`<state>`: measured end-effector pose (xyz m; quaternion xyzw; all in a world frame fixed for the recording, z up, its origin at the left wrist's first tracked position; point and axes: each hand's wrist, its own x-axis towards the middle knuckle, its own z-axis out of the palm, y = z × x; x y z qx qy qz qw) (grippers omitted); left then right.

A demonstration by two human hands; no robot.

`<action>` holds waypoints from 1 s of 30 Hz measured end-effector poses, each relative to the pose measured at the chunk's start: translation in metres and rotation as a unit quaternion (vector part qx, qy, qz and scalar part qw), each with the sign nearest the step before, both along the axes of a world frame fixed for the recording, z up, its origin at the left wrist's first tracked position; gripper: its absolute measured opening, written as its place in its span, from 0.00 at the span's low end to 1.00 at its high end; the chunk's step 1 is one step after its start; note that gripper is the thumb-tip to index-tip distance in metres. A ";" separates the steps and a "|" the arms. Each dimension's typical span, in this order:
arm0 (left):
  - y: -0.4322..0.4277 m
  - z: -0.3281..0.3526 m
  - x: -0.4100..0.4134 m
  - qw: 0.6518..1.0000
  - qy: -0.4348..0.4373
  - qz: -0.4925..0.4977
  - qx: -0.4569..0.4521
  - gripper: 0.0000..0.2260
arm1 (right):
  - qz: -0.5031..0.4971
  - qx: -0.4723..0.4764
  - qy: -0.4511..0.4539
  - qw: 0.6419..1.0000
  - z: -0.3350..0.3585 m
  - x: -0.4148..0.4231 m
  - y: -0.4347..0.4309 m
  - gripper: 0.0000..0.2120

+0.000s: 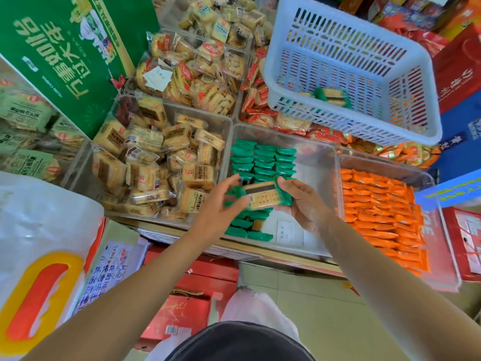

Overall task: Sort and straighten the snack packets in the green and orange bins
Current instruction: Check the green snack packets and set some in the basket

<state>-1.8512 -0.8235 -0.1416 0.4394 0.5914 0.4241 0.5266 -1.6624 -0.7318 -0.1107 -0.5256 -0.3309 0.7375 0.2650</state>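
Now you are holding one green packet flat just above the green bin, your left hand pinching one end and your right hand gripping the other, probably squaring it to match the rows standing in that bin. Its clear window is showing a pale dotted cracker with a dark stripe; both green ends are looking crimped.

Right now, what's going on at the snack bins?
A person holds one green packet between both hands, left hand at its left end and right hand at its right end, above a clear bin. Rows of green packets fill that bin's left part; its right part is mostly bare. The orange packets in the next bin lie in neat rows. A white basket behind holds a lone green packet.
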 end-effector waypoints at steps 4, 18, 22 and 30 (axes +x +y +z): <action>-0.013 -0.006 -0.002 0.959 0.251 -0.042 0.125 0.29 | -0.014 -0.009 0.006 1.000 0.002 -0.003 -0.012 0.13; -0.018 0.011 0.005 0.984 -0.152 0.014 -0.090 0.16 | -0.017 0.044 0.042 0.998 0.005 0.009 -0.023 0.08; -0.018 0.010 0.009 0.982 -0.151 0.022 -0.108 0.14 | -0.066 0.035 0.017 0.997 0.000 0.008 -0.026 0.07; -0.006 0.000 0.011 0.997 0.069 0.025 -0.003 0.07 | -0.084 -0.052 0.051 0.994 -0.004 0.009 -0.012 0.08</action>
